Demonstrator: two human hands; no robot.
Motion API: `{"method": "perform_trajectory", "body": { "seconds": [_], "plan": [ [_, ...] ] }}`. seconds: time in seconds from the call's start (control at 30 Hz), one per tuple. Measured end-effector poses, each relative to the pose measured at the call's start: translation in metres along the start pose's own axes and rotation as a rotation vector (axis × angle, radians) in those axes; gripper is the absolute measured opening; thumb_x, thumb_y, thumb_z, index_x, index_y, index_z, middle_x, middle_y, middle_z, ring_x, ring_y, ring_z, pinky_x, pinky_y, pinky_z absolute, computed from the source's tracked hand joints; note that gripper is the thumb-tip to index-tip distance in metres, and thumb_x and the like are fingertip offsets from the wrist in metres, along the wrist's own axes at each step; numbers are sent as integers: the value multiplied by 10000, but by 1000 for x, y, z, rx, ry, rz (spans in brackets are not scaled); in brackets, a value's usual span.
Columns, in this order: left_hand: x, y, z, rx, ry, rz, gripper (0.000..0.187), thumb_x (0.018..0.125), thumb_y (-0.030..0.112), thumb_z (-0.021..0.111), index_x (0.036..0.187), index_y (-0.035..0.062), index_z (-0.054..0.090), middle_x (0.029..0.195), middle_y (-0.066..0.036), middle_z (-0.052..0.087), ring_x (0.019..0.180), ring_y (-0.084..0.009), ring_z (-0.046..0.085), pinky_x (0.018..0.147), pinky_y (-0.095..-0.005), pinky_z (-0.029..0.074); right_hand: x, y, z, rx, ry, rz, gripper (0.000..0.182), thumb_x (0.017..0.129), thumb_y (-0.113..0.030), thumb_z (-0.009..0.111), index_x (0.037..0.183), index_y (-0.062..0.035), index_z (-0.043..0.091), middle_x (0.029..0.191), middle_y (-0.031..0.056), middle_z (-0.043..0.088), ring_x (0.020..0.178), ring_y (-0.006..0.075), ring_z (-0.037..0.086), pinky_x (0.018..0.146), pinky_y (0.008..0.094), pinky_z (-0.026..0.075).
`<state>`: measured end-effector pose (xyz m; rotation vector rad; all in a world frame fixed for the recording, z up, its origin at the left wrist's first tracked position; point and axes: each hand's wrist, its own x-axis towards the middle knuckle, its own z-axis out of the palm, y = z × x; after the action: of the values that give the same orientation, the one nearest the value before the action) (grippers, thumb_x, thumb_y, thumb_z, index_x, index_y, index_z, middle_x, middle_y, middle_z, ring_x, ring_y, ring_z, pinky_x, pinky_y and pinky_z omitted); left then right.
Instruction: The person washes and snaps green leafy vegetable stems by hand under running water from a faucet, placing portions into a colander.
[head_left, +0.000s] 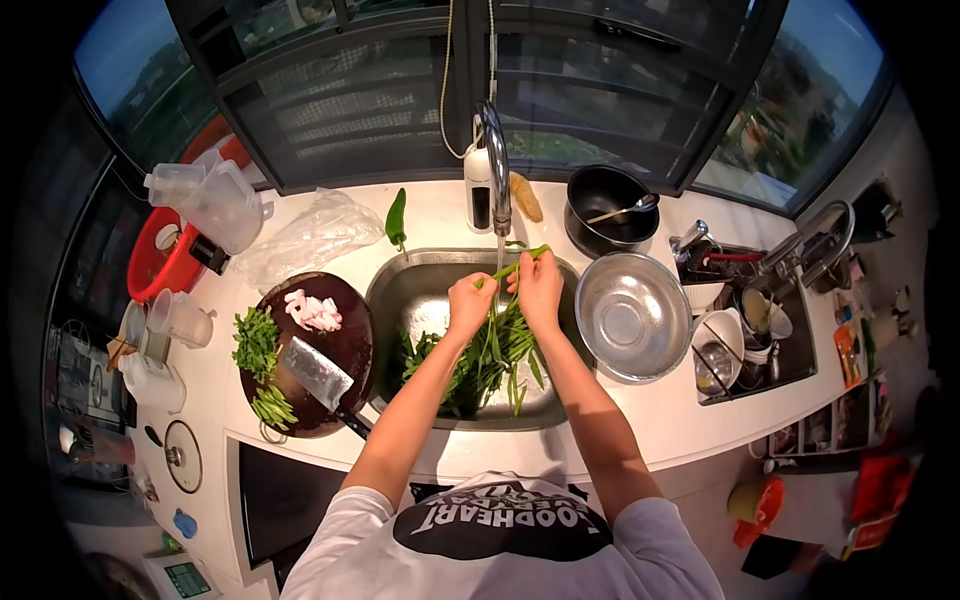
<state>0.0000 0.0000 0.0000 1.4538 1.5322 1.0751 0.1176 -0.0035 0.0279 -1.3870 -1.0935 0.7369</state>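
Both hands are over the sink (395,300), under the chrome tap (497,150), from which a thin stream of water seems to run. My left hand (470,304) is closed on a green vegetable stem (508,270). Close beside it, my right hand (538,285) grips the same stem or bunch near its upper end; whether it is one stem cannot be made out. Long leafy greens (490,355) hang below the hands and lie in the sink. Some fingertips are hidden.
Left of the sink, a round chopping board (350,300) bears a cleaver (317,374), chopped greens (257,345) and pale chunks (313,311). A green pepper (397,220) lies behind. On the right stand a metal bowl (634,315), a black pot (590,225) and a dish-filled second sink (805,375).
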Motion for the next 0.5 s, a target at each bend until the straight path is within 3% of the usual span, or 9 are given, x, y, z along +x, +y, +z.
{"method": "perform_trajectory", "body": {
  "seconds": [0.27, 0.5],
  "plan": [
    [-1, -13, 5, 7, -26, -32, 230, 787, 219, 543, 752, 18, 649, 590, -77, 577, 556, -113, 515, 552, -291, 426, -18, 15, 5, -8, 87, -28, 194, 916, -136, 496, 805, 15, 443, 569, 102, 567, 442, 180, 571, 418, 310, 436],
    [-3, -25, 6, 33, -48, -37, 254, 765, 238, 547, 723, 10, 653, 584, -112, 599, 535, -163, 567, 561, -308, 453, -21, 26, 0, 111, 166, 53, 211, 943, -157, 463, 813, 8, 443, 605, 93, 570, 458, 148, 555, 432, 274, 444]
  ]
}}
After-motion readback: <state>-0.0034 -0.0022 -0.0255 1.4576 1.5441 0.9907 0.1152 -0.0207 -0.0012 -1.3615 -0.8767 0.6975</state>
